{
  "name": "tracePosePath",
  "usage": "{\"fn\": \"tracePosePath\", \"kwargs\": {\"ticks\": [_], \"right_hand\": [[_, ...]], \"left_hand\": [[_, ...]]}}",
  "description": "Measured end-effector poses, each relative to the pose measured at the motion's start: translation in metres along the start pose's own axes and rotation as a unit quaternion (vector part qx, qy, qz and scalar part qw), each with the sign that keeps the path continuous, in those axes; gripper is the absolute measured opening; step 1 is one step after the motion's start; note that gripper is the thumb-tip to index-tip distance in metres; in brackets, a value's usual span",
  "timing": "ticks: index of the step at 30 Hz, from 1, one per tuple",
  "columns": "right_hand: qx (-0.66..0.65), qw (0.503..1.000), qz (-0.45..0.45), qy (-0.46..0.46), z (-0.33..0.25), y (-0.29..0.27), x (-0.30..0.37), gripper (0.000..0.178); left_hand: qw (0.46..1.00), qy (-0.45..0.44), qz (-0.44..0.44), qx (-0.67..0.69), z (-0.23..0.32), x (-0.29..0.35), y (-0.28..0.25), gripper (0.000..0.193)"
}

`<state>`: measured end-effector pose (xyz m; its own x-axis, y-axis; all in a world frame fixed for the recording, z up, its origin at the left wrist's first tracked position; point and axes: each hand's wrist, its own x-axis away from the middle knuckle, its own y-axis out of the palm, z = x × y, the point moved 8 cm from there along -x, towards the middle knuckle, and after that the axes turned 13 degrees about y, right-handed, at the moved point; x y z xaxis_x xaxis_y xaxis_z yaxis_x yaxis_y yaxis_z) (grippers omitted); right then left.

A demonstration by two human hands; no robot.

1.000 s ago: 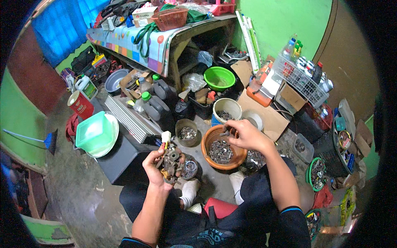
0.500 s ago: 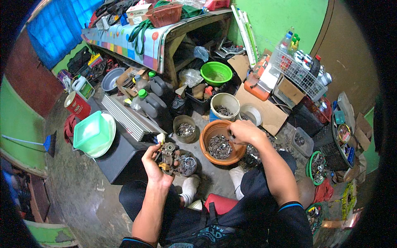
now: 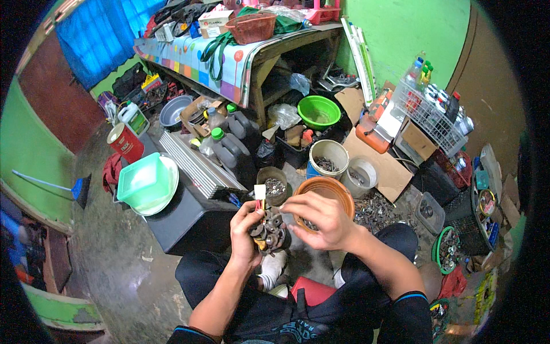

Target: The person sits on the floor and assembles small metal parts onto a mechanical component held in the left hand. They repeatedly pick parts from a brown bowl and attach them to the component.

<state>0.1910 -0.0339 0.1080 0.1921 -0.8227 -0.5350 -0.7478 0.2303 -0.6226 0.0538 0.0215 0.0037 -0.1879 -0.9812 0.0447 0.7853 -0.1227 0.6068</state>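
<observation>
My left hand (image 3: 247,236) is closed round a dark, greasy machine part (image 3: 268,230) with round metal bits and a yellowish piece. A white plug connector (image 3: 260,192) on coloured wires stands up from it. My right hand (image 3: 325,222) hovers just right of the part, over the near side of an orange-brown basin (image 3: 342,192). Its fingers stretch leftward, with a gap between forefinger and thumb; nothing shows in them. The hand hides most of the small dark pieces in the basin. Behind the part stands a round tub (image 3: 274,186) of small metal pieces.
A white-and-blue bucket (image 3: 328,151) and a whitish tub (image 3: 361,172) stand behind the basin. Loose dark pieces (image 3: 375,211) lie on the floor to its right. Dark jerrycans (image 3: 234,155) and a black box (image 3: 189,221) with green containers (image 3: 146,180) are at left.
My right hand has come up out of the basin and moved left to the machine part. My left hand has shifted right with the part. The whole view has swung slightly.
</observation>
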Motion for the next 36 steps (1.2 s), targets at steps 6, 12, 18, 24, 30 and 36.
{"fn": "tracePosePath", "kwargs": {"ticks": [6, 12, 18, 24, 30, 36], "right_hand": [[-0.019, 0.999, -0.039, 0.015, 0.008, 0.011, 0.003, 0.036], [-0.038, 0.999, -0.018, 0.017, 0.013, 0.013, 0.007, 0.025], [-0.051, 0.998, 0.008, -0.025, 0.007, -0.007, 0.004, 0.022], [0.183, 0.964, -0.154, 0.118, 0.077, -0.002, 0.006, 0.019], [0.283, 0.857, -0.307, 0.302, 0.155, 0.004, 0.041, 0.023], [0.269, 0.862, -0.3, 0.308, 0.17, 0.003, 0.045, 0.017]], "left_hand": [[0.992, 0.061, -0.049, -0.095, 0.01, 0.003, 0.008, 0.023], [0.992, 0.073, -0.045, -0.098, 0.009, 0.003, 0.007, 0.025], [0.998, 0.061, 0.0, -0.033, 0.01, -0.002, -0.001, 0.025], [1.0, -0.002, 0.011, 0.019, 0.003, 0.0, -0.001, 0.039], [0.991, -0.107, 0.034, 0.076, -0.013, 0.003, -0.006, 0.035], [0.974, -0.115, 0.059, 0.184, -0.022, -0.007, -0.017, 0.039]]}}
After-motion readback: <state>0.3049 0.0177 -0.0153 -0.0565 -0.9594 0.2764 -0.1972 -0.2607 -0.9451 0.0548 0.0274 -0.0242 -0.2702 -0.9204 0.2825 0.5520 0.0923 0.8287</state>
